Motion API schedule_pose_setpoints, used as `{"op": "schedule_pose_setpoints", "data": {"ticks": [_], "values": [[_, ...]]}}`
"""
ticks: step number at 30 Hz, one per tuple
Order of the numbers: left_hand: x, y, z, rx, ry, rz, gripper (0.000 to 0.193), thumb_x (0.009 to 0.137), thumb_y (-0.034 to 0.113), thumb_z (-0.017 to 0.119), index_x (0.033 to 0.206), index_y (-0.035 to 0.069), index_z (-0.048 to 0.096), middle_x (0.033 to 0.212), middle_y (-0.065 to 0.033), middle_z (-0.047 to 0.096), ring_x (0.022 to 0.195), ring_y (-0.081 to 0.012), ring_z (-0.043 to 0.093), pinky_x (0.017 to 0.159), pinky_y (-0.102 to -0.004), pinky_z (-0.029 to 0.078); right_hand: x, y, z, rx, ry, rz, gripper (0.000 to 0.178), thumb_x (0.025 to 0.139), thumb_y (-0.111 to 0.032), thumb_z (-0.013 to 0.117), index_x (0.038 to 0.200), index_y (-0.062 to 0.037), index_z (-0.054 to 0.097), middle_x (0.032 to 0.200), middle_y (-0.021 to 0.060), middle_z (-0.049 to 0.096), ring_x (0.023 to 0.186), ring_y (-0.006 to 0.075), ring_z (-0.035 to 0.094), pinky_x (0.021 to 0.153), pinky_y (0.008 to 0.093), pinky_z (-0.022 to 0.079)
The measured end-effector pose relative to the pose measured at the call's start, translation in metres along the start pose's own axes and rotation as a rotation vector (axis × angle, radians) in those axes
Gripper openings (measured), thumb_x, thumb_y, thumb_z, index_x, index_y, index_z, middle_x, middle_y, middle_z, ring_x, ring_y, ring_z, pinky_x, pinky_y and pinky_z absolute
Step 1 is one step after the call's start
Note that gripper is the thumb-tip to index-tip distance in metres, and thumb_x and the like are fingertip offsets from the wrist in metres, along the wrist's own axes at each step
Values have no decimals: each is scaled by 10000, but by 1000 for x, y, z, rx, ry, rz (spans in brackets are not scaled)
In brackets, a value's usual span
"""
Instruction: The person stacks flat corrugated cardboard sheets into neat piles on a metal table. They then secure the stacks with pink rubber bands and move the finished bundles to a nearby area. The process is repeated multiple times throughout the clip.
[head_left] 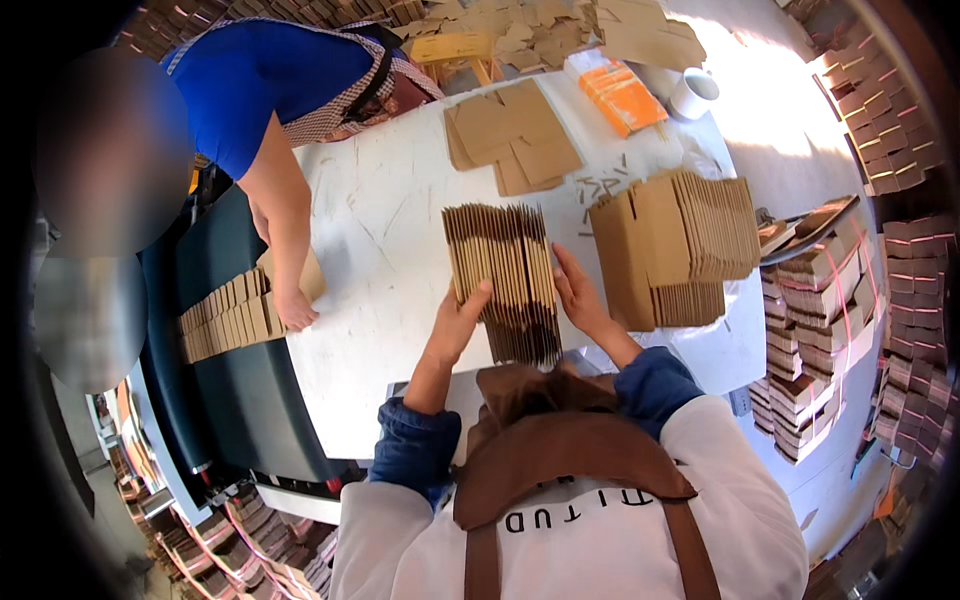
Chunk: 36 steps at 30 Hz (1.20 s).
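A bundle of folded cardboard pieces (pixel 500 262) stands on edge in front of me, partly over the near side of the white table. My left hand (pixel 462 318) is closed against its left side, thumb lying over the top edges. At the bundle's right side is my right hand (pixel 582 295), its fingers stretched out along it; whether they press on it I cannot tell. Just right of that hand sits a larger stack of flat brown cardboard (pixel 670 240). The undersides of the bundle and the left fingers are hidden.
Flat cardboard sheets (pixel 510 135), an orange-and-white packet (pixel 615 95) and a white mug (pixel 693 94) lie toward the table's far side. A co-worker's hand (pixel 295 308) touches cardboard on a dark green conveyor belt (pixel 240 400) at left. Strapped cardboard bundles (pixel 815 340) stand at right.
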<state>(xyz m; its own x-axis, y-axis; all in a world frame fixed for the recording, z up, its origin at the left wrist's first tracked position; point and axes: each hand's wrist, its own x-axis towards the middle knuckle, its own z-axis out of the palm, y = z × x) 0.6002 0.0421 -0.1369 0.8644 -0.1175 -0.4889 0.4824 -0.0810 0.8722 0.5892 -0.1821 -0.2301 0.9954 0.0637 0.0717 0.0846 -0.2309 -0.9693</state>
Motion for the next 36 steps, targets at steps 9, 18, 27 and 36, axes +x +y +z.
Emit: {"op": "schedule_pose_setpoints", "data": {"ticks": [9,18,27,36], "values": [[-2,19,-8,152,-145,104,716,909,273,655,1445,-3,269,1336,-155,482,1190,-226,518,939,-337,487,-1,-65,-33,33,-133,194,795,902,-591,525,1429,-12,385,1284,243,564,1187,337,567,974,391,440],[30,16,25,-32,-344,165,675,931,265,626,1447,39,253,1295,-107,497,1160,-195,502,956,-313,445,12,-78,-54,-67,-5,266,630,970,-445,472,1428,-21,389,1256,215,596,1164,317,579,980,368,429],[55,19,126,94,-296,252,789,900,287,659,1470,14,187,1301,-177,532,1175,-235,529,978,-332,429,14,-76,-152,-280,136,249,401,993,-308,443,1226,-1,555,968,263,646,956,413,620,846,441,474],[57,43,123,110,-341,102,769,903,224,654,1486,22,194,1329,-147,518,1210,-213,504,1019,-325,400,21,-81,-159,-501,-25,248,341,976,-260,483,1180,12,506,808,276,625,810,467,602,726,536,463]]}}
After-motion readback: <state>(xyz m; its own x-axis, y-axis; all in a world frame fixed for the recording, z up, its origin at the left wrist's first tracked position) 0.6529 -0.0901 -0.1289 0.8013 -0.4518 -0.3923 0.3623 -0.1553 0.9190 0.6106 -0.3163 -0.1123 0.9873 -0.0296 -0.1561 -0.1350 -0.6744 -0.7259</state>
